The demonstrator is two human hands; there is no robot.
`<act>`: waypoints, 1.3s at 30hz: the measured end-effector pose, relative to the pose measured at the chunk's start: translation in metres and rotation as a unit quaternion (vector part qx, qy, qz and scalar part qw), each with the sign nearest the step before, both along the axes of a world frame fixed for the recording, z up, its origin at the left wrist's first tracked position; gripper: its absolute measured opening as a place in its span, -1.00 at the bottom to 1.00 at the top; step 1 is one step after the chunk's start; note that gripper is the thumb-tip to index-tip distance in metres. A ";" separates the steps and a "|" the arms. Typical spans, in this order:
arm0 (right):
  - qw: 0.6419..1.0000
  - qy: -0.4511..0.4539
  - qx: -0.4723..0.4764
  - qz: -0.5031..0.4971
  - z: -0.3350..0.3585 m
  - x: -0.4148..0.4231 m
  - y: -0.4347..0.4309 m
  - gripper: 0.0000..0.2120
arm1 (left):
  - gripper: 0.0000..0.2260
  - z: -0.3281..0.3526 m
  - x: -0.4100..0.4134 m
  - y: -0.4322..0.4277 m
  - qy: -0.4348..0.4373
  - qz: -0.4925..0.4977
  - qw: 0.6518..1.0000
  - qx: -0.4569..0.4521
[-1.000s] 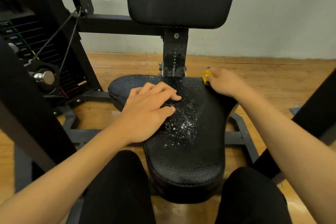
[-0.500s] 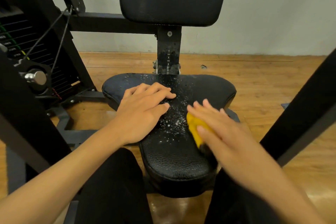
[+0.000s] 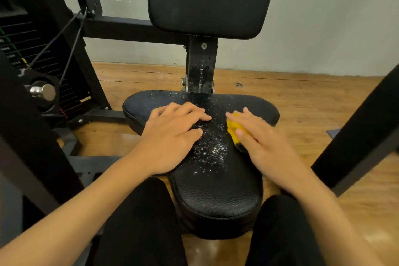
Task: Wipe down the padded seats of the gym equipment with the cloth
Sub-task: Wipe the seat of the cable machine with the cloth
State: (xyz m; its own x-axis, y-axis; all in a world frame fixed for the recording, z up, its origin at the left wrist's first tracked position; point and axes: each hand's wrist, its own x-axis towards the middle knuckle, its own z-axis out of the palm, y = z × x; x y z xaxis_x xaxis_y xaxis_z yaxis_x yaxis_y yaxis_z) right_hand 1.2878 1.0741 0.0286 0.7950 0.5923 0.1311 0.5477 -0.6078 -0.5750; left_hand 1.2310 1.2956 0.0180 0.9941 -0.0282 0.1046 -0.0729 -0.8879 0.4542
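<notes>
The right hand (image 3: pixel 265 142) has slid the yellow cloth (image 3: pixel 234 128) rearward on the seat (image 3: pixel 216 190), straight fingers pressing it down right of centre. The left hand (image 3: pixel 172 136) lies flat-fingered on the seat's left. The white specks (image 3: pixel 211 147) at its centre remain, so most wiping looks undone.

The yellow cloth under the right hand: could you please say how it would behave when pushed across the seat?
Probably floppy: the yellow cloth bunches under the right hand. It likely drags rather than slides on the pebbled seat. Seemingly light: one palm mostly covers it.
</notes>
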 end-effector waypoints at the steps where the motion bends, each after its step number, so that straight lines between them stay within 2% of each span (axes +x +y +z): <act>1: 0.999 0.004 0.034 0.017 0.003 -0.028 -0.006 -0.59 | -0.56 0.000 0.000 0.000 -0.002 -0.001 1.000 0.003; 4: 0.996 0.026 0.069 0.048 0.006 -0.065 -0.019 -0.58 | -0.54 0.000 0.000 -0.001 -0.004 0.000 1.000 0.008; 6: 0.997 0.025 0.057 0.055 0.007 -0.045 -0.013 -0.57 | -0.55 0.001 -0.001 -0.001 -0.004 -0.003 1.000 0.007; 8: 0.999 0.005 0.000 0.041 0.000 0.001 -0.003 -0.58 | -0.55 0.003 0.000 0.000 -0.003 -0.004 1.000 0.002; 13: 0.980 0.020 -0.144 -0.133 -0.011 0.132 0.035 -0.64 | -0.60 0.004 0.001 0.001 -0.005 -0.006 1.000 -0.025; 17: 0.974 0.018 -0.195 -0.112 -0.013 0.153 0.045 -0.62 | -0.60 0.005 0.001 0.001 -0.005 -0.005 1.000 -0.029; 20: 0.983 0.002 -0.168 -0.068 -0.008 0.112 0.031 -0.59 | -0.60 0.005 0.000 0.001 -0.009 -0.008 0.999 -0.030; 24: 0.998 -0.026 -0.039 0.038 0.002 0.001 0.012 -0.57 | -0.61 0.001 0.001 0.002 -0.030 -0.002 0.999 -0.027; 26: 0.998 -0.009 0.013 0.061 0.007 -0.045 0.001 -0.55 | -0.62 -0.001 0.001 0.002 -0.031 -0.002 0.999 -0.032; 30: 0.994 0.031 0.063 0.087 0.010 -0.053 -0.007 -0.59 | -0.63 0.001 0.002 0.002 -0.031 -0.001 0.999 -0.041; 32: 0.997 0.024 0.028 0.072 0.005 -0.013 0.001 -0.56 | -0.63 0.000 0.004 0.002 -0.031 -0.001 0.999 -0.042; 35: 0.996 0.020 -0.092 0.012 -0.004 0.076 0.016 -0.59 | -0.64 0.001 0.003 0.003 -0.029 0.001 0.998 -0.052; 39: 0.968 0.045 -0.242 -0.039 -0.007 0.159 0.054 -0.61 | -0.64 0.003 0.002 0.001 -0.019 0.008 0.998 -0.060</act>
